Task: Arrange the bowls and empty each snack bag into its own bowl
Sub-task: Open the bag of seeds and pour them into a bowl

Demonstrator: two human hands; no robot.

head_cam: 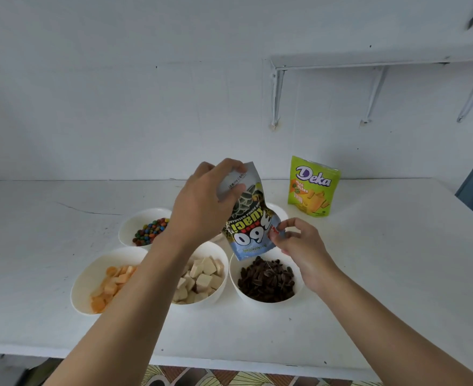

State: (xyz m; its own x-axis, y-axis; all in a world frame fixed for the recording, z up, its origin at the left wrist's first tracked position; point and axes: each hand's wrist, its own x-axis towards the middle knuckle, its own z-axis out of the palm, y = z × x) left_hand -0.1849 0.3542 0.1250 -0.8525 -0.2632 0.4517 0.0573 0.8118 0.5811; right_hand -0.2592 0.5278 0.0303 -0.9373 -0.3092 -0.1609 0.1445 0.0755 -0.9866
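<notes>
Pale-blue foil, printed with seeds, marks the seed bag (250, 218) held upside down at the centre of the frame. Its long axis runs steeply from the sealed end at upper left down to the mouth at lower right. That mouth hangs just above the far left part of the seed bowl (233, 274), which already has a dark heap of sunflower seeds (266, 282) in it.

The left hand (204, 207) is at the upper end, its fingers (231, 190) curled round the sealed base and gripping it. The right hand (302, 246) sits lower and to the right, right beside the mouth. Its fingers (288, 222) pinch the bag's red-printed edge, while the others stay loosely bent and hold nothing.

The bag looks slack, so it is probably almost empty, and a shake or tap straight down would land any last seeds in the bowl.

A green snack bag (313, 188) stands upright on the tabletop (383, 274) toward the upper right, apparently unopened, well apart from both hands and nearer the right one. A white bowl (281, 211) shows partly behind the seed bag, and I cannot tell what is in it.
</notes>
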